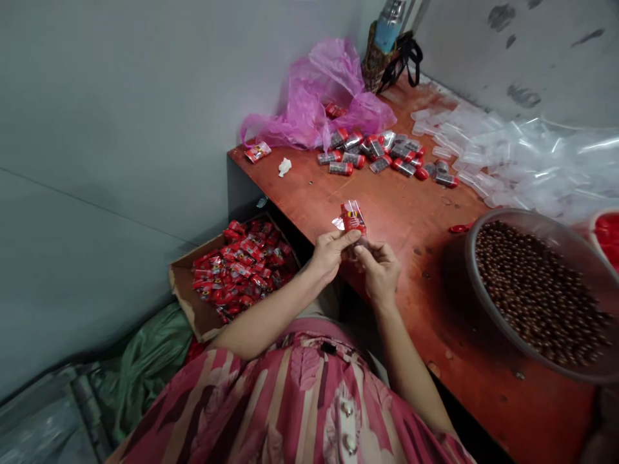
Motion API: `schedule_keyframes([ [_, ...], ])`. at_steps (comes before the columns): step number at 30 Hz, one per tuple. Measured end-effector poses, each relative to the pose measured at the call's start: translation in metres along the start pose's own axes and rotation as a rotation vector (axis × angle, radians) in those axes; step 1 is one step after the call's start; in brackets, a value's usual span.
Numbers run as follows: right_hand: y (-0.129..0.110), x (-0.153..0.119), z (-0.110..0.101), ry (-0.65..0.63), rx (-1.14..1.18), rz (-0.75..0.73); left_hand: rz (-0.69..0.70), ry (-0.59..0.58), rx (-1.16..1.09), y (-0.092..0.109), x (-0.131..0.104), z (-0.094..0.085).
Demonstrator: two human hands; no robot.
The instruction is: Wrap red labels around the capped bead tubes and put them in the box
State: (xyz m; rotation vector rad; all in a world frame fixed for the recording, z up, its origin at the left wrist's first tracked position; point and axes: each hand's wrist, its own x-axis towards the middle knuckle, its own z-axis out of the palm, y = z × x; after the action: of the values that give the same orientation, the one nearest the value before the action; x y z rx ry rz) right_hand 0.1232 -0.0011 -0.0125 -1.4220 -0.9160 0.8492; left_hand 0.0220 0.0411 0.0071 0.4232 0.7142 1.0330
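Note:
My left hand (331, 255) pinches a red printed plastic wrapper (354, 218), with thumb and fingers at its lower part, above the table's near edge. Close beside it, my right hand (380, 267) is closed, thumb against fingers, at the wrapper's lower end. Something small and dark shows between the two hands; the fingers hide most of it. Ahead on the table lie several small clear tubes (341, 168) with red caps and dark contents. Down to the left, a cardboard box (186, 283) holds a heap of red-wrapped pieces (242, 264).
On the orange-red table (411, 219), a large tub (476, 303) of brown balls (536, 290) stands at right. Empty clear tubes (512, 154) pile behind it, next to a red-filled container (607, 235). A pink plastic bag (314, 96) lies at the back, near a bottle (388, 29).

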Motion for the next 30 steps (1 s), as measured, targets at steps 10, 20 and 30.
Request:
schedule_keyframes([
  [10,-0.003,-0.004,0.004,-0.067,-0.016,-0.074,-0.045,-0.038,0.034,0.005,0.004,-0.01],
  [20,-0.003,-0.007,0.015,-0.077,0.221,0.208,-0.043,-0.116,0.006,-0.001,-0.005,-0.018],
  [30,0.002,-0.011,0.022,0.019,0.16,0.125,0.099,-0.012,-0.005,-0.008,-0.01,-0.018],
])
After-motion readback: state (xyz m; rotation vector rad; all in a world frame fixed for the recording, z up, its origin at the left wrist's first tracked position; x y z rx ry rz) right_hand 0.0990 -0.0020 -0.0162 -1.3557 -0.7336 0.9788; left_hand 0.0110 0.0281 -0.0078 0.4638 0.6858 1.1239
